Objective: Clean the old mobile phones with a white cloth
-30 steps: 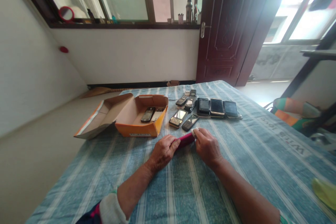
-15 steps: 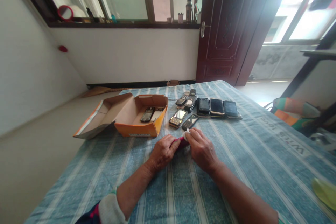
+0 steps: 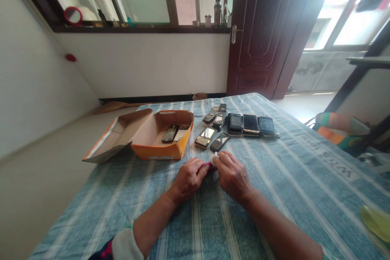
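Open orange box [image 3: 157, 152] at ten o'clock, left hand [image 3: 188, 178] pinching a central pink object [image 3: 207, 164], loose phones [image 3: 206, 137] at twelve, white cloth [image 3: 214, 159] against the pink object, pinched by the right hand [image 3: 233, 176], phone row [image 3: 250, 124] at one o'clock.

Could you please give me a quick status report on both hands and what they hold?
Left hand holding pink object, mostly hidden. Right hand pinching white cloth beside it. Dark phone just beyond; nothing visibly blocking.
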Action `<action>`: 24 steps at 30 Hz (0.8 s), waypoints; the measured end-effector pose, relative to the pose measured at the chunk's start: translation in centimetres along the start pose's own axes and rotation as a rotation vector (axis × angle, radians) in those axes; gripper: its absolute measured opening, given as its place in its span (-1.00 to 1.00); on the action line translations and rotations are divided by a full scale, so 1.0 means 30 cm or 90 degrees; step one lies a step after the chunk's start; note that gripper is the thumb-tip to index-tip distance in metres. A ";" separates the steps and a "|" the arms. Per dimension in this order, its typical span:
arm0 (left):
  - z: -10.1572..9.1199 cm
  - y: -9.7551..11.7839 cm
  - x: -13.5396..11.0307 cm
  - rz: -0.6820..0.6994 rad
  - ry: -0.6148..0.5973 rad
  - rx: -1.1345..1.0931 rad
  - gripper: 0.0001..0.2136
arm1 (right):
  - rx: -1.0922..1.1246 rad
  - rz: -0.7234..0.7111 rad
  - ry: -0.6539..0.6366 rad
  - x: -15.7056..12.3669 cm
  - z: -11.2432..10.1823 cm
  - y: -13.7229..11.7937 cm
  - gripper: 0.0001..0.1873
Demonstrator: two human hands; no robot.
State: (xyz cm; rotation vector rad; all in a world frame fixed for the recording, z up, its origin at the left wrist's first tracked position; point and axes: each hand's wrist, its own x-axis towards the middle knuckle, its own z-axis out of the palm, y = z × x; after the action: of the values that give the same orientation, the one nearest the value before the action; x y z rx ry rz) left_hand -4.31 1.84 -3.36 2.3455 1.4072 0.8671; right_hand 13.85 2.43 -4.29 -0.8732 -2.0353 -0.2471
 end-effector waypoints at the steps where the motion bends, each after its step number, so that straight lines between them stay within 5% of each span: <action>1: 0.000 0.003 -0.001 0.008 0.001 0.000 -0.70 | -0.004 0.007 0.000 -0.001 -0.001 0.006 -0.71; 12: -0.009 0.023 -0.001 0.056 -0.005 -0.003 -0.73 | -0.010 0.165 -0.007 -0.025 -0.003 0.068 -0.72; 19: -0.006 0.028 -0.003 0.062 -0.005 0.024 -0.74 | 0.111 0.323 -0.044 -0.037 0.014 0.095 -0.73; 24: -0.001 0.024 -0.006 0.068 -0.003 0.028 -0.73 | 0.123 0.350 -0.079 -0.035 0.014 0.103 -0.74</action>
State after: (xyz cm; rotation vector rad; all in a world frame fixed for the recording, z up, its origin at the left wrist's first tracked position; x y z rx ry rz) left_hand -3.87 1.33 -3.02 2.4733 1.3233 0.8672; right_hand 16.00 4.37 -5.84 -1.3019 -1.8076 0.3084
